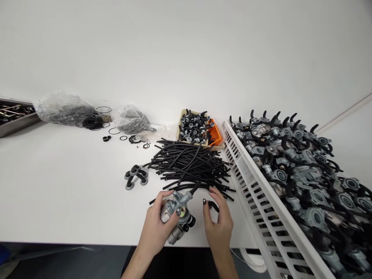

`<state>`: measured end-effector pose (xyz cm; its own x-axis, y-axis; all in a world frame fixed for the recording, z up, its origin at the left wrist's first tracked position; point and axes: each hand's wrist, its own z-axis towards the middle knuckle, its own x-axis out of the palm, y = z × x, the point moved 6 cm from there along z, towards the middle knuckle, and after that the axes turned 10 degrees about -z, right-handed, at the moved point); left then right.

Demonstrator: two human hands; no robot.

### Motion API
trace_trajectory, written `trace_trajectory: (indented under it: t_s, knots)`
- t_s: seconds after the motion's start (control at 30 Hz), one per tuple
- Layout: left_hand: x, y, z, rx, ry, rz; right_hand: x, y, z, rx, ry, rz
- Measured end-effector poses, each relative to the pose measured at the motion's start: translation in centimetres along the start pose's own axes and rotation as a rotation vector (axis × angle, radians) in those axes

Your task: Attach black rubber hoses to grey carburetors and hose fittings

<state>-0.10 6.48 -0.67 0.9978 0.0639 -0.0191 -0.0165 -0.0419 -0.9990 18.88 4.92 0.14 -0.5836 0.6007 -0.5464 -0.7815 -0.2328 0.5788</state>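
Observation:
A grey metal carburetor (180, 211) is gripped in my left hand (159, 221), tilted just above the table's front part. A short black hose stub (195, 188) sticks out of its upper right side, and black fittings show at its lower right. Right of the carburetor, my right hand (217, 219) is curled around a short curved black hose (214, 206), which spans from the thumb to the fingers. Part of that hose is hidden by the hand. Just beyond both hands lies a pile of straight black hoses (188, 162).
A white slotted crate (250, 174) full of carburetors stands at right. Behind the hoses are a cream bin (180, 126) of capped hoses and an orange bin (216, 135). Several hose pieces with grey caps (135, 176), plastic bags (130, 120) and black rings (123, 138) lie leftward.

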Motion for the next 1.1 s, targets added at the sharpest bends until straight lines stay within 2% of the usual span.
trace_trajectory:
  t_s: [0.1, 0.2, 0.3, 0.37, 0.5, 0.67, 0.77, 0.93, 1.1]
  knots:
    - [0.0, 0.0, 0.0, -0.007, 0.005, 0.008, -0.2, 0.8, 0.0, -0.083, -0.027, -0.043]
    - [-0.1, 0.1, 0.0, -0.008, 0.015, 0.007, -1.2, 1.3, -0.5, -0.124, -0.151, -0.072]
    - [0.1, 0.3, -0.1, -0.011, 0.070, 0.003, -1.7, 2.1, -1.8, -0.130, -0.224, 0.033]
    - [0.0, 0.3, -0.2, 0.005, 0.081, -0.005, -1.0, 2.1, -2.4, 0.003, -0.151, 0.190]
    - [-0.3, 0.2, -0.4, 0.079, 0.086, -0.045, 1.7, 1.9, -2.8, 0.372, 0.049, 0.569]
    - [-0.1, -0.1, -0.6, 0.139, 0.185, -0.078, 4.3, 1.8, -2.5, 0.658, 0.250, 0.969]
    - [0.0, -0.4, -0.5, 0.108, 0.147, -0.067, 5.0, 1.2, -2.7, 0.722, 0.328, 1.062]
    - [0.3, -0.7, -0.6, 0.068, 0.137, -0.044, 5.1, 0.2, -2.5, 0.745, 0.272, 1.093]
    - [0.3, -0.5, -0.6, 0.046, 0.138, -0.020, 5.3, 0.1, -2.3, 0.825, 0.300, 1.072]
